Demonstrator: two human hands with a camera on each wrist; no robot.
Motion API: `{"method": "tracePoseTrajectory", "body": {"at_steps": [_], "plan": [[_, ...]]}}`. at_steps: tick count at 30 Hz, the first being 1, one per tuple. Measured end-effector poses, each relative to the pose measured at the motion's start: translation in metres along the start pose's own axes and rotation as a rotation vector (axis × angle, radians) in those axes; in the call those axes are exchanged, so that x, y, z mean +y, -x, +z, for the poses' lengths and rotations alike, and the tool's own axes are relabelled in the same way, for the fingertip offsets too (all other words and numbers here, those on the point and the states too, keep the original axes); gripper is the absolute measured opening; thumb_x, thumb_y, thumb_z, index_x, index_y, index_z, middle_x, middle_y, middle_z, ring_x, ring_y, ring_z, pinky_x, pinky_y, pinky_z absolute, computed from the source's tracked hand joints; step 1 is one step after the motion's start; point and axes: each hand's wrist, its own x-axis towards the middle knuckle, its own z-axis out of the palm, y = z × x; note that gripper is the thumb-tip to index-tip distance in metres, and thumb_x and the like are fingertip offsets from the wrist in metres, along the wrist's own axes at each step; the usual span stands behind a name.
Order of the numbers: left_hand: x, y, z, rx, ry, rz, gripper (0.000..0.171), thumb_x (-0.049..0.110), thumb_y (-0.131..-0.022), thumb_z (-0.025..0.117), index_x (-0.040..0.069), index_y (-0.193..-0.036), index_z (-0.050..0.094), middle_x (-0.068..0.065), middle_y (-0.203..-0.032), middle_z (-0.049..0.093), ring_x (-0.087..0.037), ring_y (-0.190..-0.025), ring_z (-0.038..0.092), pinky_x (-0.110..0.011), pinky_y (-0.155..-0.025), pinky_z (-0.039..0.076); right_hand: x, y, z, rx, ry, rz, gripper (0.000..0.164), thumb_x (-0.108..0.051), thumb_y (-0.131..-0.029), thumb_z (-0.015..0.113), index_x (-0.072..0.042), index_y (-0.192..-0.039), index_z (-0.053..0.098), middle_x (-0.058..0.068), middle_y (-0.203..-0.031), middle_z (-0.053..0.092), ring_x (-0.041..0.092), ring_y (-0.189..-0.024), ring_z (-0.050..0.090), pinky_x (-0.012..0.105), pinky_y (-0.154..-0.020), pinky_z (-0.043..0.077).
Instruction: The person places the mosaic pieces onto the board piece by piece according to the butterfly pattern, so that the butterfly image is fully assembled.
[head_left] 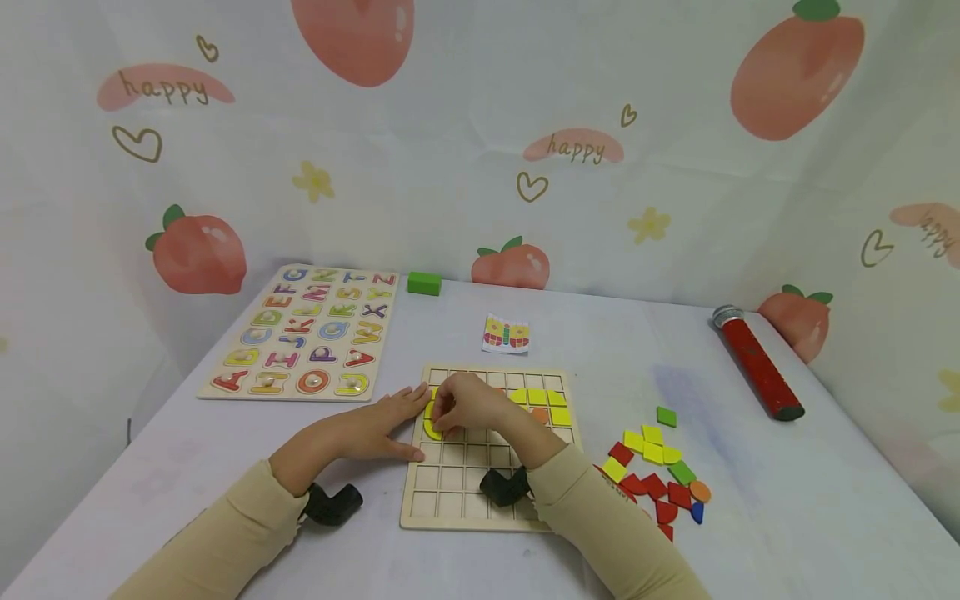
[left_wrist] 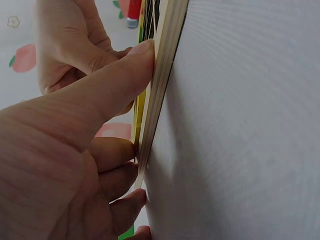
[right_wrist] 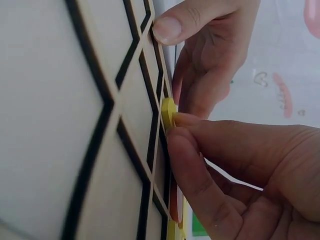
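A wooden grid board (head_left: 452, 481) lies on the table, with yellow and orange tiles in its upper cells. My right hand (head_left: 472, 404) is over the board's left column and pinches a yellow tile (right_wrist: 168, 112) with a rounded corner between thumb and index finger. The tile sits at a cell there, partly hidden by the fingertips. With fingers extended, my left hand (head_left: 375, 427) rests against the board's left edge; its thumb (left_wrist: 142, 52) touches the rim in the left wrist view. A small picture card (head_left: 506, 334) with a butterfly pattern lies behind the board.
Loose red, yellow, green, orange and blue tiles (head_left: 678, 495) are scattered right of the board, some hidden by the right sleeve. An alphabet puzzle board (head_left: 300, 333) lies at the back left, near a green block (head_left: 424, 283). A red microphone (head_left: 759, 362) lies at the far right.
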Motion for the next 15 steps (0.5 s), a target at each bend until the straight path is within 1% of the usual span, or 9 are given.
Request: {"method": "tracePoseTrajectory", "body": {"at_steps": [4,8,15], "plan": [[0.0001,0.0005,-0.0002,0.001,0.001,0.007,0.092,0.048,-0.081,0.066,0.01,-0.15,0.017,-0.007,-0.158,0.01,-0.031,-0.146,0.006,-0.051,-0.117,0.009,-0.0004,0.0006,-0.0012,0.017,0.04,-0.011,0.009,-0.003,-0.078,0.072,0.0,-0.077,0.064,0.001,-0.069,0.059,0.007,-0.058,0.053,0.016,-0.056,0.048],[-0.0013,0.0012,-0.0003,-0.001,0.007,0.011,0.092,0.047,-0.082,0.066,0.009,-0.15,0.016,-0.008,-0.158,0.009,-0.031,-0.146,0.005,-0.05,-0.117,0.008,-0.0006,0.001,-0.001,0.012,0.09,-0.026,0.012,-0.006,-0.076,0.075,-0.002,-0.075,0.064,-0.001,-0.068,0.057,0.006,-0.06,0.049,0.015,-0.055,0.042],[-0.0026,-0.0001,-0.0001,-0.002,0.008,0.02,0.092,0.048,-0.082,0.065,0.01,-0.15,0.016,-0.007,-0.158,0.01,-0.031,-0.146,0.005,-0.05,-0.118,0.008,-0.0021,0.0031,-0.0012,-0.013,0.128,-0.029,0.013,-0.008,-0.078,0.074,-0.003,-0.07,0.064,-0.003,-0.063,0.054,0.006,-0.056,0.047,0.015,-0.052,0.04]]}}
